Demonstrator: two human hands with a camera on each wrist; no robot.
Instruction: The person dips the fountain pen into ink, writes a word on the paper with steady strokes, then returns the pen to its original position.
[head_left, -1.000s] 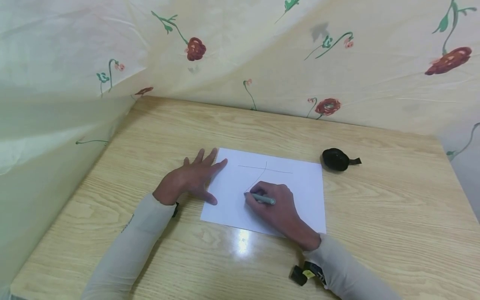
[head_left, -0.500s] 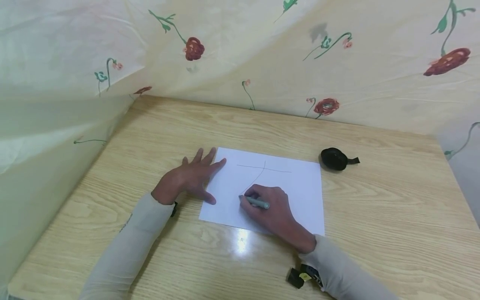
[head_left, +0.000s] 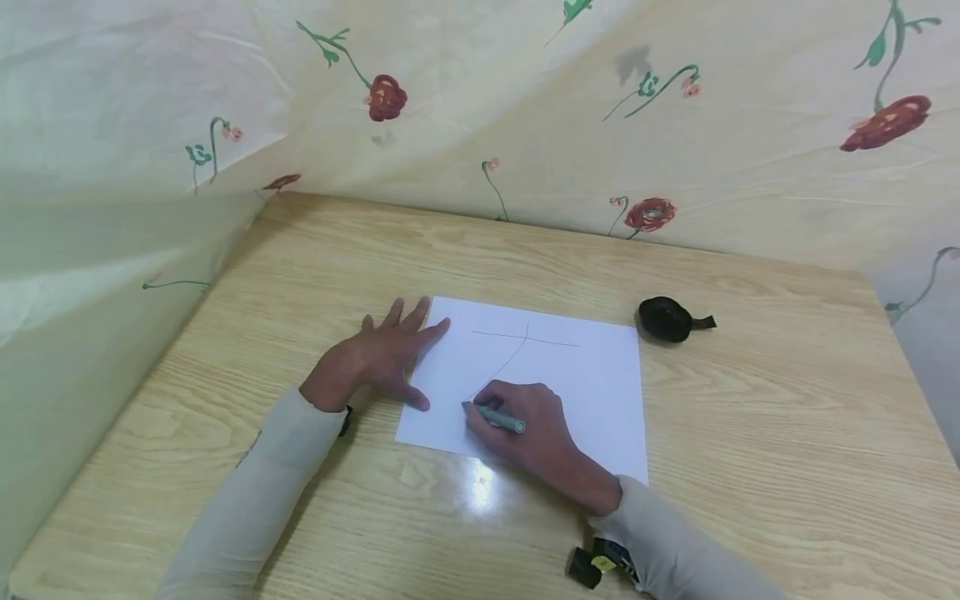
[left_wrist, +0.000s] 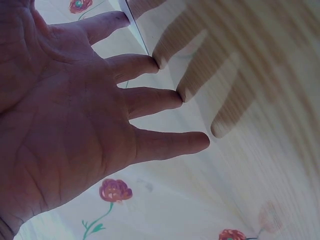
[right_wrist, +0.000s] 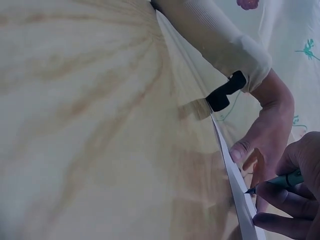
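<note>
A white sheet of paper (head_left: 592,392) lies on the wooden table and bears a thin crossed line with a long curved stroke running down to the left. My right hand (head_left: 532,429) pinches a grey-green pen (head_left: 501,418), its tip on the paper at the lower end of that stroke. In the right wrist view the pen (right_wrist: 285,180) slants between thumb and fingers, its dark tip at the sheet. My left hand (head_left: 382,358) is spread over the paper's left edge, with thumb and fingertips touching down. The left wrist view shows the left hand (left_wrist: 75,110) from the palm side, fingers straight and apart.
A small black pan-shaped object (head_left: 664,320) with a short handle sits right of the paper. Flowered cloth (head_left: 450,100) hangs behind and to the left of the table (head_left: 750,417). A black wrist camera (head_left: 585,567) hangs under the right sleeve.
My right hand has moved down and left with the pen, and the curved stroke has grown longer behind the tip. The left hand stays in place on the paper's edge.
</note>
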